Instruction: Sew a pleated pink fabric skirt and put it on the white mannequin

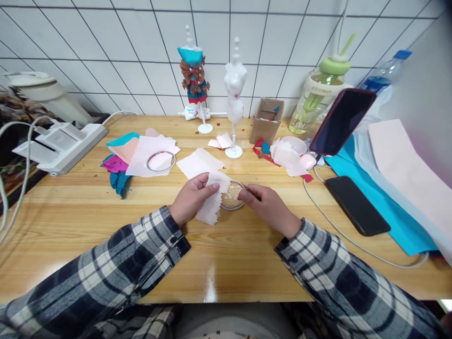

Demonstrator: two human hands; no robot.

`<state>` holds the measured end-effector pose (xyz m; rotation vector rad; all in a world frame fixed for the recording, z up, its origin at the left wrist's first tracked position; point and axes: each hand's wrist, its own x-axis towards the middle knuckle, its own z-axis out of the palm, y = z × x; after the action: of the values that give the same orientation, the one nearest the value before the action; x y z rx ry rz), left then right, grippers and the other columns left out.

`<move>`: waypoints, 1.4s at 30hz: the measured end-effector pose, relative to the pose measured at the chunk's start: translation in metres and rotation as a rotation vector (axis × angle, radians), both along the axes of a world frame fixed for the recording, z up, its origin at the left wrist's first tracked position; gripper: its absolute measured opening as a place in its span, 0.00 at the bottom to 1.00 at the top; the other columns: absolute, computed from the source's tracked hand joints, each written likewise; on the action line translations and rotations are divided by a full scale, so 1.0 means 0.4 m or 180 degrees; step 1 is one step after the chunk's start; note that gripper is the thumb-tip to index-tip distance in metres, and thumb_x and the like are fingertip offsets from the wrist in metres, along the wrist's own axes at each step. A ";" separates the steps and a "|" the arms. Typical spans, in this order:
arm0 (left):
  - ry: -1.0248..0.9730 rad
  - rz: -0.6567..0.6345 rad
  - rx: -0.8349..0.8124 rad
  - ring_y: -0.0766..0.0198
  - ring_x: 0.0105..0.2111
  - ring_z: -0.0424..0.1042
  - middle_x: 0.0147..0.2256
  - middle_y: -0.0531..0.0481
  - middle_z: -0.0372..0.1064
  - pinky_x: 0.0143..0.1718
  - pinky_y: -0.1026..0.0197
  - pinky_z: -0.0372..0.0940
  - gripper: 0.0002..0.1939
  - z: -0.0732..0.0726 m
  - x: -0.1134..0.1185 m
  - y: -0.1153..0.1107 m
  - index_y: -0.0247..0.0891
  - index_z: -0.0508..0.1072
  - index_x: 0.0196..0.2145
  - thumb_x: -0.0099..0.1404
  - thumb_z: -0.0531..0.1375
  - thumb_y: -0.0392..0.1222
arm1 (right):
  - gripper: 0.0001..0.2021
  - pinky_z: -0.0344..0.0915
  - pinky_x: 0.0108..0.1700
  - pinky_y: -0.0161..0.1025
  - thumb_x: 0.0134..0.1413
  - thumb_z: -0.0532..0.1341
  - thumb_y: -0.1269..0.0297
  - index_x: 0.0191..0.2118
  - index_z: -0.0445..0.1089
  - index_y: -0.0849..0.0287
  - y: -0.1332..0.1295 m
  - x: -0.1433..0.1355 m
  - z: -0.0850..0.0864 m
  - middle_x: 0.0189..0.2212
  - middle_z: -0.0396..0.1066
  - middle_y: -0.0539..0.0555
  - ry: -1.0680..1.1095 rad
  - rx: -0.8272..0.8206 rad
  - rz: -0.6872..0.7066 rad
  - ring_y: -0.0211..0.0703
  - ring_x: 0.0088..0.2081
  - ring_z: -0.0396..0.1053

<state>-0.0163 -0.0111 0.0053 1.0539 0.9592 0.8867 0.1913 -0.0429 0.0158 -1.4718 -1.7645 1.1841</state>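
Observation:
My left hand (193,197) pinches a pale pink sheet of crepe-like paper (209,214) between thumb and fingers. The paper's right edge is cut into jagged teeth. My right hand (270,205) is closed around a slim dark metal tool (253,192); its tip is hidden by the fingers, so its kind does not show. Between the hands a silvery ring (231,208) lies on the table, with small pale paper bits inside it. Just behind the left hand rests another pale sheet (200,162).
Behind stand a dressed mini mannequin (192,77) and a bare white one (235,80). Paper sheets with a second ring (161,168) lie left, near a power strip (72,148). At right are a cardboard box (267,122), phones (356,205), a cable and a bottle (319,94).

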 end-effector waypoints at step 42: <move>-0.1114 -0.0368 -0.0219 0.56 0.40 0.78 0.46 0.42 0.76 0.36 0.62 0.72 0.21 0.017 0.022 -0.036 0.38 0.68 0.52 0.61 0.64 0.38 | 0.17 0.56 0.26 0.33 0.51 0.66 0.51 0.39 0.72 0.60 -0.015 -0.008 0.012 0.30 0.68 0.50 0.1470 -0.0270 0.0127 0.33 0.26 0.59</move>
<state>-0.0073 -0.0254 0.0122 0.8510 0.6253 0.8996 0.1881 -0.0490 0.0205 -1.0953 -1.4457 1.4937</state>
